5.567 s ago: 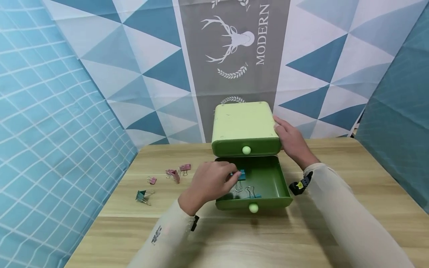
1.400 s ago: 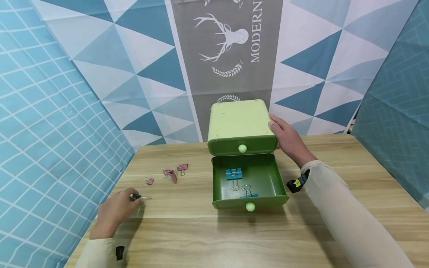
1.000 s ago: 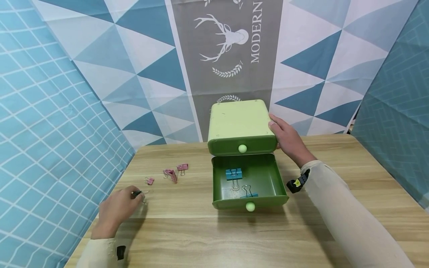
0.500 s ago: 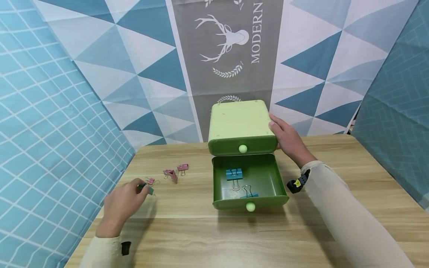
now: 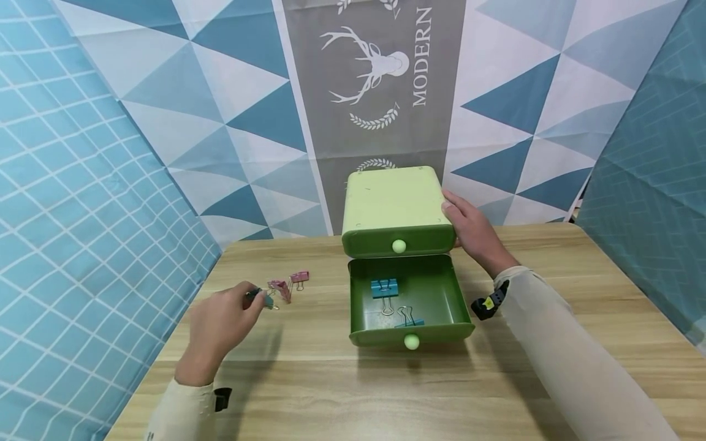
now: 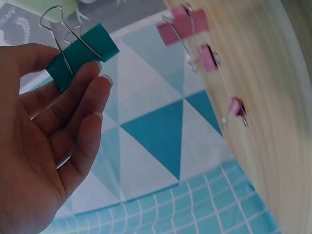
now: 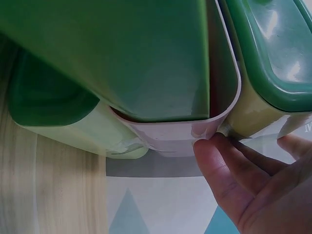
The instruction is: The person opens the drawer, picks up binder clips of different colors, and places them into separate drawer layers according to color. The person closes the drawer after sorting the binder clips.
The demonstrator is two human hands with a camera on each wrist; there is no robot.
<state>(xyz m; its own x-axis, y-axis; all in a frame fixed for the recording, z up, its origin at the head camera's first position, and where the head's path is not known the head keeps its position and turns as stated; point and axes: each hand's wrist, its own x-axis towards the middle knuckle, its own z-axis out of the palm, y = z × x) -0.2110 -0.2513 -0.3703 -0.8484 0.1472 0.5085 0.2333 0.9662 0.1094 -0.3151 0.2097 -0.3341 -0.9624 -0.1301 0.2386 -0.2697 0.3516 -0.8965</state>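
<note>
My left hand pinches a teal binder clip between thumb and fingers, raised over the left part of the table. Its wire handles stick out in the left wrist view. Beyond that hand lie pink binder clips; the smallest pink clip shows only in the left wrist view. My right hand rests against the right side of a light-green drawer unit, fingers mostly straight, thumb touching the casing in the right wrist view. A pulled-out green drawer contains two blue binder clips.
The top drawer is pushed in, and the right wrist view shows a lower drawer pushed in too. Round light-green knobs stick out in front. A patterned cloth hangs behind the wooden table.
My left hand moved from the drawer to the teal clip at far left, picked it up, and carries it rightward and away from me. The right hand stays against the drawer unit.
</note>
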